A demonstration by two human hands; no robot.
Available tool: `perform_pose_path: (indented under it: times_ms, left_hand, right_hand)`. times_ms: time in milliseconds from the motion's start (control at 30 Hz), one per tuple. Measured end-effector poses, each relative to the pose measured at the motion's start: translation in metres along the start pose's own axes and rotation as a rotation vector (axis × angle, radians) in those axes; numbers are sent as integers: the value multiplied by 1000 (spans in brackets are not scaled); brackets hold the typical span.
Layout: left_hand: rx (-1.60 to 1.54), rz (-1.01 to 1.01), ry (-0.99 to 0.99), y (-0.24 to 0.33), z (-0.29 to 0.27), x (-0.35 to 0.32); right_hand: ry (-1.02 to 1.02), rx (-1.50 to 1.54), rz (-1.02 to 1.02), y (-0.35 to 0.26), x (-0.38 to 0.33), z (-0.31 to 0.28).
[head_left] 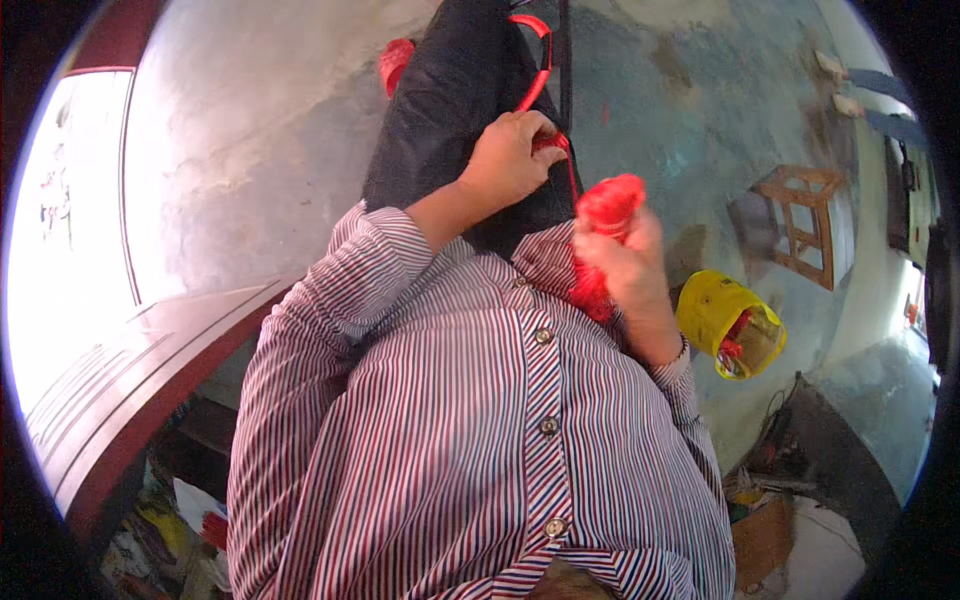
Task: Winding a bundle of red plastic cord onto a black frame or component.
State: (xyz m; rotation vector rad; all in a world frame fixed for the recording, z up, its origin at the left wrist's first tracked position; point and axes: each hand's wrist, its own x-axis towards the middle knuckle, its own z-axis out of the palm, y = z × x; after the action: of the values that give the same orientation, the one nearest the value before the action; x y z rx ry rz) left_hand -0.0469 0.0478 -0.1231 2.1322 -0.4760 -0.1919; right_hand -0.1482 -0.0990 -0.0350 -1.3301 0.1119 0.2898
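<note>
My left hand is closed above my dark trousers, thumb and fingers pinched at the lower end of a red curved band with a black section. The band arcs away over my legs, and the part under my fingers is hidden. A red strand runs from that pinch to a bundle of red yarn. Around the bundle's middle, my right hand is wrapped, slightly blurred. Its rounded top sticks out above the fist and a loose tail hangs below.
On the floor at right lies a yellow tub with red bits inside. Beyond it is a wooden frame stool. A red container is left of my legs. A pale panel with a dark red edge is at my left.
</note>
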Motion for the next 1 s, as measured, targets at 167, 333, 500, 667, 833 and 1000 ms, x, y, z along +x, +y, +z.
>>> perform_pose_path:
  times_ms: [167,333,500,667,833,1000]
  left_hand:
    - [136,304,451,26,-6,5]
    - [-703,-256,107,11,-28,35]
    - [-269,-220,86,-19,-10,42]
    - [366,145,40,-15,-6,34]
    - [358,264,307,22,-30,39]
    - [-131,133,251,50,-29,40]
  right_hand:
    - [-190,193,-93,-34,-2,-30]
    - [-182,-312,-279,-38,47,-64]
    - [-3,-1264,-220,37,110,-60]
    - [109,-734,-77,62,112,-48]
    - [323,-756,-440,28,86,-33]
    - [294,-714,-545,15,76,-25]
